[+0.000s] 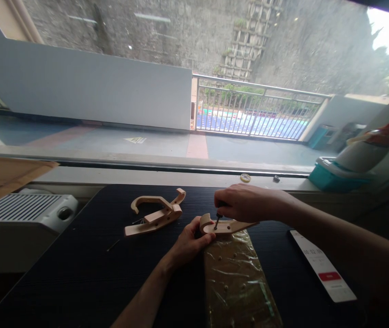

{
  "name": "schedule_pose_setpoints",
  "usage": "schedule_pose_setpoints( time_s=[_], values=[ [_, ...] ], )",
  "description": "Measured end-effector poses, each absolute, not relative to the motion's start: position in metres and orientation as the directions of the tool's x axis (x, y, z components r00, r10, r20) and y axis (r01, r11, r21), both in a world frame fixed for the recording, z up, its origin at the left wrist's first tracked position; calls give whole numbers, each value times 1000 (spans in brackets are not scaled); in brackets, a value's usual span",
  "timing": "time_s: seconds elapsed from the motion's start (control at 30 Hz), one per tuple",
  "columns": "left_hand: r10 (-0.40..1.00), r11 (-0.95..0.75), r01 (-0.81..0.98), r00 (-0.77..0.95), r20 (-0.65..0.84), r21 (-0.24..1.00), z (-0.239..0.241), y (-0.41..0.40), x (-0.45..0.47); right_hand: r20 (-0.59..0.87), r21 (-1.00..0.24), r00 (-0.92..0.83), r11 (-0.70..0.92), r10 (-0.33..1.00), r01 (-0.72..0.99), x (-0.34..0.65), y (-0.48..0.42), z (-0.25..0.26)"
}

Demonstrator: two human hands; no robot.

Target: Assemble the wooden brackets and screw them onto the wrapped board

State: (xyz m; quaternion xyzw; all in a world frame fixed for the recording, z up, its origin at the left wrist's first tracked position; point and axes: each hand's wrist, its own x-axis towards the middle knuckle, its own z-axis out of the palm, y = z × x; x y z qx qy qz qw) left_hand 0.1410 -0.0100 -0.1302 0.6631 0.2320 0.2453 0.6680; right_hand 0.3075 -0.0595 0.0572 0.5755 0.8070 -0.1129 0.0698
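My left hand grips the curved end of a light wooden piece that rests on the dark table. My right hand is closed round a small screwdriver, whose tip stands on the wooden piece near its hooked end. To the left lies an assembled pair of wooden hook-shaped parts, untouched. A plastic-wrapped brown board with small pieces inside lies just below the piece I hold.
A phone with a lit screen lies at the right. A thin screw or pin rests on the table at left. A white ribbed appliance stands at far left, a teal container at the windowsill right.
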Motion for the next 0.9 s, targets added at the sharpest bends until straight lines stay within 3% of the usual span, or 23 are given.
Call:
schedule_pose_setpoints(
  time_s=[0.27, 0.63, 0.9],
  values=[
    [636, -13, -11, 771, 17, 1000, -132, -9, 141, -240, -109, -411, 396, 879, 912, 308, -57, 64],
    [624, -23, -19, 781, 29, 1000, -132, -9, 140, -220, -24, -339, 343, 915, 939, 302, -55, 59],
    [618, -36, -3, 786, 25, 999, -135, -8, 140, -238, -137, -410, 387, 881, 912, 310, -58, 65]
  ],
)
